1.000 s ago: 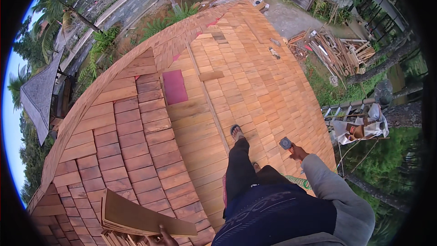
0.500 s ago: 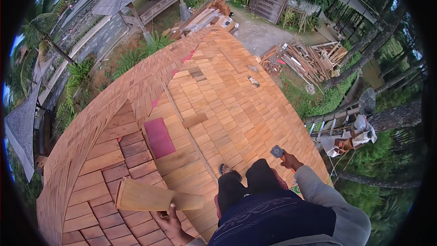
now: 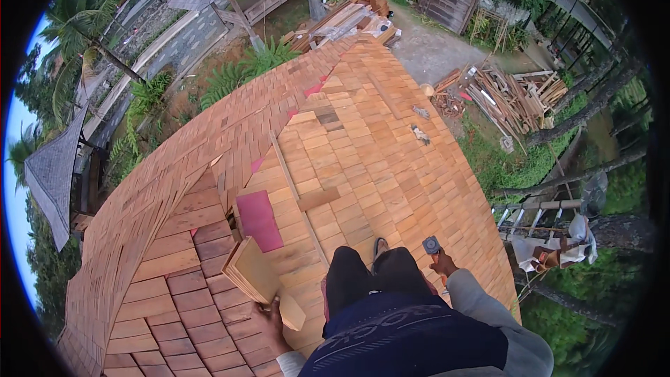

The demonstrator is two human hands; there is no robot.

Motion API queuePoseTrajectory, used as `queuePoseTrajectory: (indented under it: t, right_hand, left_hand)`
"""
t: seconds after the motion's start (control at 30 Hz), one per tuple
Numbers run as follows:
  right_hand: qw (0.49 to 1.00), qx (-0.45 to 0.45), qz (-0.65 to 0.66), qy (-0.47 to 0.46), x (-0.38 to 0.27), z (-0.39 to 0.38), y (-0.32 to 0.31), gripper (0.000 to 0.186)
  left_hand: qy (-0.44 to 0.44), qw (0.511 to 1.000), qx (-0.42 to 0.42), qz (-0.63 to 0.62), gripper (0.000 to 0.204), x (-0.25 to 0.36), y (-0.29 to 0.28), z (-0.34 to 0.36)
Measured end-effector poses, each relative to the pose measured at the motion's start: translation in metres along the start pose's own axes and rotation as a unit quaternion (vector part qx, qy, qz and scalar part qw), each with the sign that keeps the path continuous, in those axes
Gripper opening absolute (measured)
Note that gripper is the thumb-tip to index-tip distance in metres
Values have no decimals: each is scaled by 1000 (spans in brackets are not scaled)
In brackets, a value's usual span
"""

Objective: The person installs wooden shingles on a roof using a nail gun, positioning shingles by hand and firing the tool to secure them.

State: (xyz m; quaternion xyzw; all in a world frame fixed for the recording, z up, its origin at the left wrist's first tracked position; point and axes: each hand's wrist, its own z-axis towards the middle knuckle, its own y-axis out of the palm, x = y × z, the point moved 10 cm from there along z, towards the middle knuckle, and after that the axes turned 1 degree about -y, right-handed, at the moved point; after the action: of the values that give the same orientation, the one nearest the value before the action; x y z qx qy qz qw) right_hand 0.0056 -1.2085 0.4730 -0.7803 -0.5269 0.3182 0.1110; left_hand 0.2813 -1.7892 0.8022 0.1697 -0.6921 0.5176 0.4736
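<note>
My left hand grips a small stack of flat wooden shingles, its fingers closed round their lower end. The stack is tilted and fanned apart a little, above the reddish-brown shingles left of the batten. My right hand is closed round the orange handle of a hammer-like tool with a grey, blocky head, which points away from me. The tool is held over the light-brown shingles beside my right knee. A pink underlay sheet shows between shingle rows, just beyond the stack.
A long thin batten runs up the sloping roof, and a loose shingle lies across it. Small scraps rest near the right edge, where the roof drops off. A ladder with white sacks stands beyond. Timber piles lie below.
My left hand has swung the shingle stack from lying sideways to pointing up and away, moving it right. The view has shifted, and my right hand still holds the tool.
</note>
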Motion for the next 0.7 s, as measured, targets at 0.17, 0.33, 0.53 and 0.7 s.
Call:
queuePoseTrajectory:
  t: [0.17, 0.33, 0.53, 0.7]
  right_hand:
    - [1000, 1, -6, 25, 12, 25, -32, 114]
    - [998, 45, -17, 40, -17, 57, -74, 110]
    - [995, 101, 2, -8, -97, 103, -108, 100]
    - [990, 121, 19, -76, -116, 163, -116, 82]
  left_hand:
    - [-53, 986, -69, 139, 41, -12, 57, 15]
    - [-90, 981, -92, 142, 49, -85, 85, 24]
    - [-174, 965, -118, 155, 52, -173, 124, 78]
    - [-177, 964, -125, 156, 53, -199, 160, 136]
